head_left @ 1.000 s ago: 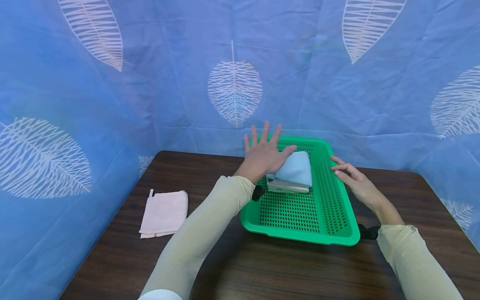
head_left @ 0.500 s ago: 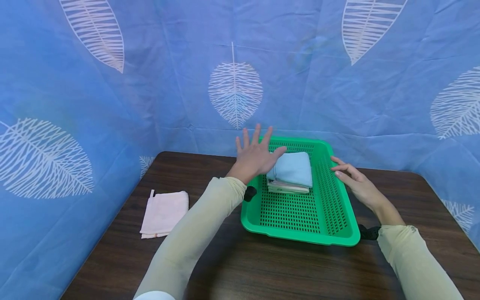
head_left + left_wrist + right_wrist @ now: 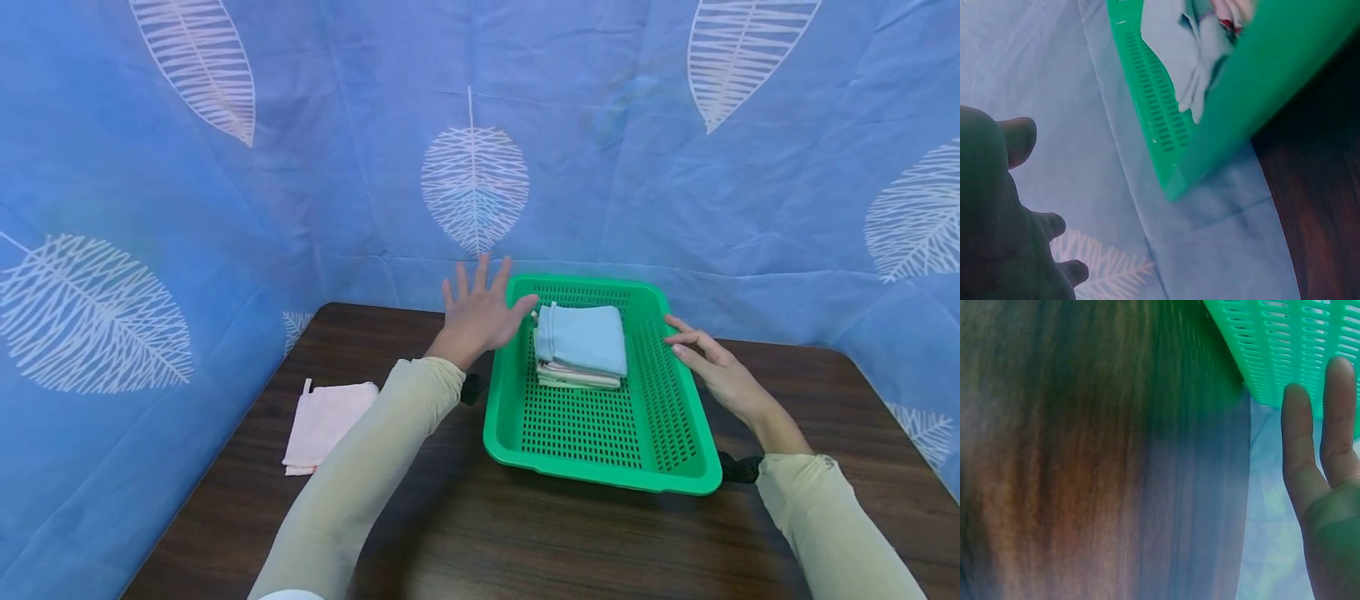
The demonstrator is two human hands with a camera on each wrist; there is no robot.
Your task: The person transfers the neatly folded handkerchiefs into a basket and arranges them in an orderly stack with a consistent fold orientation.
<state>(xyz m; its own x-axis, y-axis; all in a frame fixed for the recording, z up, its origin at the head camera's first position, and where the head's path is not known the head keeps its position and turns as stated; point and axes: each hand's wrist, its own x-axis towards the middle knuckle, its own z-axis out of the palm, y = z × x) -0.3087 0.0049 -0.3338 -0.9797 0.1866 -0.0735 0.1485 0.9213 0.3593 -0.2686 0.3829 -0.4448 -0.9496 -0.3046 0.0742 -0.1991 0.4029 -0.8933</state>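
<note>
A green plastic basket (image 3: 600, 479) with slotted walls stands on the table, right of the middle. Inside it lies a stack of folded cloths, a light blue one (image 3: 585, 337) on top and paler ones (image 3: 577, 379) beneath. My left hand (image 3: 480, 321) is spread at the basket's left side, fingers straight and nothing in its grasp. At the right rim my right hand (image 3: 716, 371) has its fingertips close to the basket's outer wall (image 3: 1272, 337), fingers loosely bent. A folded pale pink cloth (image 3: 330, 421) lies on the left part of the table, partly covered by my left sleeve.
The dark wooden table (image 3: 525, 550) has its back edge near a blue curtain (image 3: 360, 167) printed with white leaves. The curtain also hangs along the left side. Black bands (image 3: 741, 468) show at the wrists.
My left hand has moved left, from over the basket and the blue cloth to beside the basket's left rim, uncovering the stack. The right hand stays at the right rim.
</note>
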